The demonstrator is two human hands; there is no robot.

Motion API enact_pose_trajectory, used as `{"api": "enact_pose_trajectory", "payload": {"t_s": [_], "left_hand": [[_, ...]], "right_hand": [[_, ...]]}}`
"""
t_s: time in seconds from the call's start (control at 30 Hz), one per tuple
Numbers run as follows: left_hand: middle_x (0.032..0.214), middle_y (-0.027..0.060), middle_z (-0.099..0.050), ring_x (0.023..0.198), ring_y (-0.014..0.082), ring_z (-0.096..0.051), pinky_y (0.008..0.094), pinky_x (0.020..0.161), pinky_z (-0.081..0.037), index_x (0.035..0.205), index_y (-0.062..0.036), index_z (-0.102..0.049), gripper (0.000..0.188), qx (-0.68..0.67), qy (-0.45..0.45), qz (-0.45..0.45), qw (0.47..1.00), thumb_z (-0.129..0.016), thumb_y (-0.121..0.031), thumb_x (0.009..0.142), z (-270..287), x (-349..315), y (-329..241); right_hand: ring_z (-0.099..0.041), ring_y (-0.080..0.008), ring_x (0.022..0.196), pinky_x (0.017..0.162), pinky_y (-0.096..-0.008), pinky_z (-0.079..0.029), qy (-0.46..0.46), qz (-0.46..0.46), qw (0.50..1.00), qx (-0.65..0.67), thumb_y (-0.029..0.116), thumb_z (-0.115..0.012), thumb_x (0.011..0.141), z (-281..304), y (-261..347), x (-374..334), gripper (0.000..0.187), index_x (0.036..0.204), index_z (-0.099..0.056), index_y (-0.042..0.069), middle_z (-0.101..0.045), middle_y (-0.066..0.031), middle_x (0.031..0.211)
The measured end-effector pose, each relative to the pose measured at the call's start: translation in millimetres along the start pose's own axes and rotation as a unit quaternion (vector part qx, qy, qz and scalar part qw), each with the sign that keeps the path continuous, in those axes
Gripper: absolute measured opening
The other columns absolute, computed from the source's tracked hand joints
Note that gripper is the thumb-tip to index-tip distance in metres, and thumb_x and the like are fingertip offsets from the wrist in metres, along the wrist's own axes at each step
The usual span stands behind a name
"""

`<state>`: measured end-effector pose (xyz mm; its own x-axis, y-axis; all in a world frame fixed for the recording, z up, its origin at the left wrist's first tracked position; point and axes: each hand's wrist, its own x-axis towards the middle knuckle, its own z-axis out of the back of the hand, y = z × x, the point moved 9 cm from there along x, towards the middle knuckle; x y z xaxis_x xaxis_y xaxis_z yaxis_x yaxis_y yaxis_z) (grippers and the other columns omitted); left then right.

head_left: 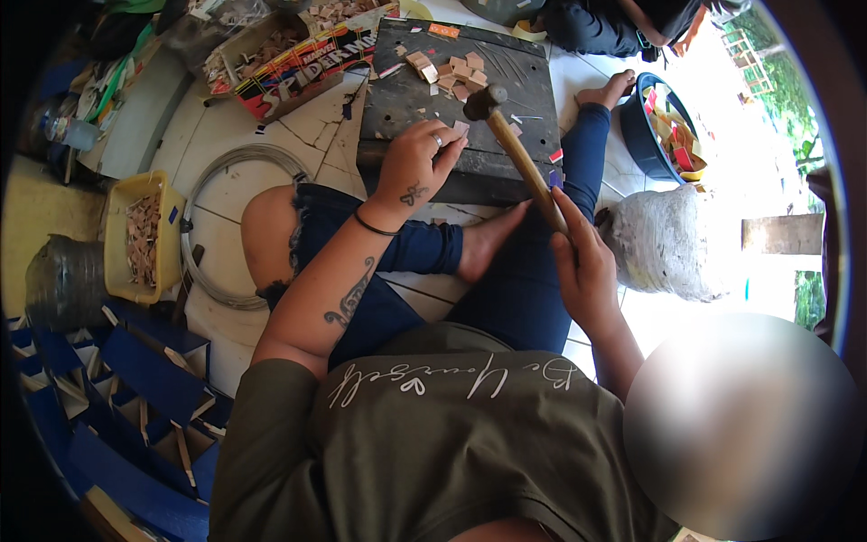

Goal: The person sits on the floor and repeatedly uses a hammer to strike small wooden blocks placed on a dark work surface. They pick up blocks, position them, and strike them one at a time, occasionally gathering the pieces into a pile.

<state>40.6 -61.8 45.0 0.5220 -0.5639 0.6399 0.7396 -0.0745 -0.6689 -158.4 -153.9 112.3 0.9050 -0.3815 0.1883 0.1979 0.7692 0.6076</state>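
My left hand [414, 167] is closed in a pinch over the near part of a low black work block [384, 104]. Between its fingertips is a small, flat, pale piece [461, 128]. My right hand [585, 266] grips a hammer [524, 167] by the lower end of its wooden handle. The dark hammer head is raised above the block, just right of the pinched piece. Farther back on the block lie a loose heap of small light-brown wooden pieces [465, 72] and several thin wires or nails [510, 63].
Left of the block are a printed cardboard box [302, 77] of wood pieces, a wire coil [191, 235] and a yellow bin [117, 244]. Blue panels [149, 366] are piled lower left. A dark tub [643, 158] of scraps and a wrapped bundle [664, 239] stand right. Another person [587, 27] sits beyond.
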Motion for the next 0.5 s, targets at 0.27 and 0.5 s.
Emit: {"api": "enact_pose_trajectory", "payload": {"t_s": [0.27, 0.5], "left_hand": [[0.078, 0.0125, -0.063, 0.077, 0.0321, -0.061, 0.0405, 0.073, -0.05, 0.086, -0.0011, -0.067, 0.006, 0.054, -0.034, -0.029, 0.998, -0.067, -0.007, 0.086, 3, -2, -9], [0.078, 0.0129, -0.062, 0.076, 0.0328, -0.06, 0.0419, 0.077, -0.05, 0.085, -0.0004, -0.066, 0.006, 0.047, -0.019, -0.008, 0.999, -0.066, -0.006, 0.085, 0, -4, -5]], "right_hand": [[-0.058, -0.0292, 0.068, 0.064, -0.0367, -0.048, -0.012, 0.033, 0.999, -0.033, 0.001, -0.053, 0.094, -7, 1, 0, 0.054, 0.146, -0.047, 0.016, -0.055, -0.0127, 0.084], [-0.059, -0.0296, 0.067, 0.063, -0.0371, -0.049, -0.029, 0.052, 0.998, -0.027, -0.002, -0.054, 0.092, -1, 5, -5, 0.056, 0.145, -0.047, 0.016, -0.055, -0.0122, 0.084]]}}
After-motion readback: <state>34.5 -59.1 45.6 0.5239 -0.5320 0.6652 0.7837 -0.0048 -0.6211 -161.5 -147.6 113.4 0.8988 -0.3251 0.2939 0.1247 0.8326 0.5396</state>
